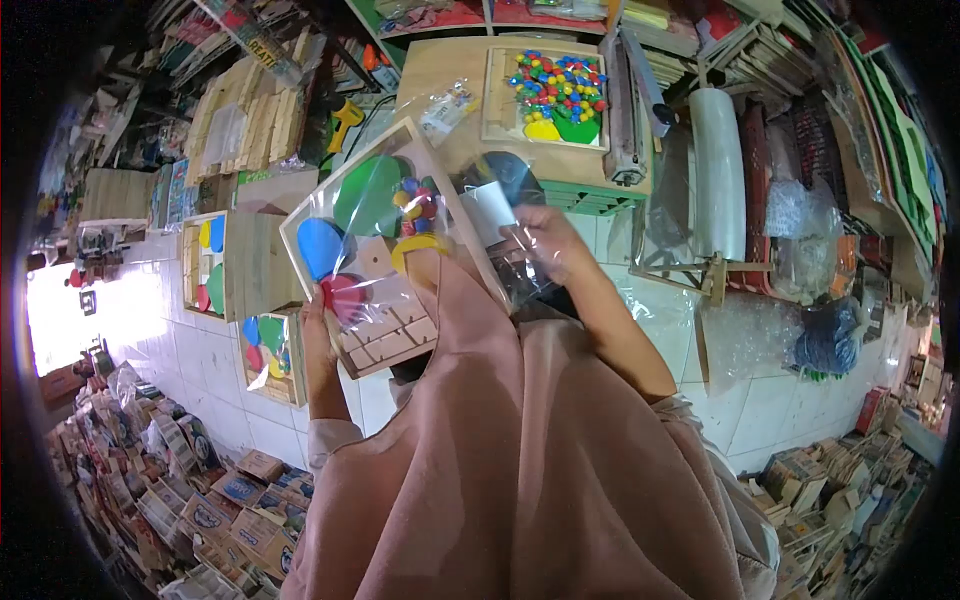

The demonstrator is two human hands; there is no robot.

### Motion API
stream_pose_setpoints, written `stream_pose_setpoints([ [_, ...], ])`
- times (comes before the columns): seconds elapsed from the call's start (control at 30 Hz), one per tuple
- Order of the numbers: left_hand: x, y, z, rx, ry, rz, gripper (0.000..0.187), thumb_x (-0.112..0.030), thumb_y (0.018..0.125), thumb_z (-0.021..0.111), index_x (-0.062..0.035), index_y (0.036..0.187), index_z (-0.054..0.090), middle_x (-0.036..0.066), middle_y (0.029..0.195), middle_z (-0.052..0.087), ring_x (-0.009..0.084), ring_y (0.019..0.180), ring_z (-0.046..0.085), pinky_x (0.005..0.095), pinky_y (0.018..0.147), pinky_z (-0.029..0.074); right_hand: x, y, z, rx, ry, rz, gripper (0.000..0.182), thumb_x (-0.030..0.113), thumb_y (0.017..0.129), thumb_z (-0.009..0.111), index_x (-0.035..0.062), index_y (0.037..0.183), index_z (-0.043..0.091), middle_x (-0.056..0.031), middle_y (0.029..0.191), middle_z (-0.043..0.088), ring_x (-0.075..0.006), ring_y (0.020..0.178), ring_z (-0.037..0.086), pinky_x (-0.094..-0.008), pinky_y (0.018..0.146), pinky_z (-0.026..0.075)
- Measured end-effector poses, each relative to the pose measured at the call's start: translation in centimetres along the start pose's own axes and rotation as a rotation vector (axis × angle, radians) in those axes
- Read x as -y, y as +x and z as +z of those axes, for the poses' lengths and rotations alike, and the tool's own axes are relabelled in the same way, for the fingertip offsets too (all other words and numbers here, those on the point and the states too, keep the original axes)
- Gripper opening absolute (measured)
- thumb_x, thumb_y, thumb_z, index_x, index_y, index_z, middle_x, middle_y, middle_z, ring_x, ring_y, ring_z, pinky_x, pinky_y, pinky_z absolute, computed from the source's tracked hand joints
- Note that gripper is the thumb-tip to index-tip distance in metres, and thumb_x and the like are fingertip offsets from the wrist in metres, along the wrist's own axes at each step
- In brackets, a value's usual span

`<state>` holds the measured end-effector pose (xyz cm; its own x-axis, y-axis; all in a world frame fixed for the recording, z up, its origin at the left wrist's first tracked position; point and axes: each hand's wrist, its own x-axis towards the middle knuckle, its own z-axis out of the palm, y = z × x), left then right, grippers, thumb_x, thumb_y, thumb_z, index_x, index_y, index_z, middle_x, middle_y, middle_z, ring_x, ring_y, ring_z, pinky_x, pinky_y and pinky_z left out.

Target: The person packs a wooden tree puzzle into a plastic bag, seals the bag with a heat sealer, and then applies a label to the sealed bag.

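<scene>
A shallow wooden tray [460, 225] is tilted in front of me, inside clear plastic wrapping. In it lie a green piece [368, 195], a blue piece [320, 248], a red piece [345, 298], a yellow piece partly behind my clothing, a cluster of coloured beads [416, 203] and several wooden blocks [392, 338]. My left hand [317, 328] grips the tray's lower left edge. To the right of the tray, my right hand [545, 242] is closed on the loose plastic bag [527, 270]. A white card [487, 212] shows beside its fingers.
A wooden table [440, 70] ahead carries another tray [548, 148] of coloured beads and a plastic packet [450, 108]. A yellow-and-black heat gun [345, 122] lies left of it. Two filled trays stand lower left. A plastic film roll [715, 170] stands right; cardboard piles lie behind.
</scene>
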<state>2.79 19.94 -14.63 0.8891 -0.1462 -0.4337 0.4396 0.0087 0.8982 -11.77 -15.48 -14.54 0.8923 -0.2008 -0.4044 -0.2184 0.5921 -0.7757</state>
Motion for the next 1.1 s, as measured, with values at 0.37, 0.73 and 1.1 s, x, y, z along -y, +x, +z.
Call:
stream_pose_setpoints([
  [0.37, -0.1, -0.7, -1.8, -0.049, -0.064, -0.011, 0.024, -0.025, 0.092, 0.054, -0.0019, 0.095, 0.061, 0.004, 0.084, 0.063, 0.011, 0.069, 0.059, 0.0238, 0.061, 0.048, -2.1, 1.8, 2.5, 0.38, 0.121, 0.344, 0.036, 0.007, 0.085, 0.049, 0.0001, 0.121, 0.051, -0.0053, 0.098, 0.061, -0.0148, 0.083, 0.059, -0.0249, 0.072, 0.049],
  [0.73, -10.6, 2.9, 0.1, 0.048, 0.245, 0.081, 0.032, -0.033, 0.086, 0.061, -0.0035, 0.098, 0.062, 0.005, 0.087, 0.062, 0.0115, 0.077, 0.059, 0.0254, 0.068, 0.047, 3.8, 2.5, 5.5, 0.427, -0.052, 0.219, 0.017, 0.018, 0.085, 0.058, 0.0053, 0.097, 0.06, -0.001, 0.081, 0.056, -0.0104, 0.073, 0.053, -0.0252, 0.067, 0.042],
  [1.1, -14.4, -0.9, 6.4, 0.692, -0.929, 0.32, 0.069, -0.056, 0.089, 0.039, 0.0029, 0.126, 0.042, 0.017, 0.119, 0.053, 0.0265, 0.108, 0.053, 0.0375, 0.095, 0.041, 10.0, -0.4, 11.9, -0.044, 0.142, -0.25, 0.017, 0.013, 0.073, 0.069, 0.0038, 0.08, 0.057, -0.0006, 0.065, 0.054, -0.0085, 0.06, 0.051, -0.0237, 0.056, 0.043],
])
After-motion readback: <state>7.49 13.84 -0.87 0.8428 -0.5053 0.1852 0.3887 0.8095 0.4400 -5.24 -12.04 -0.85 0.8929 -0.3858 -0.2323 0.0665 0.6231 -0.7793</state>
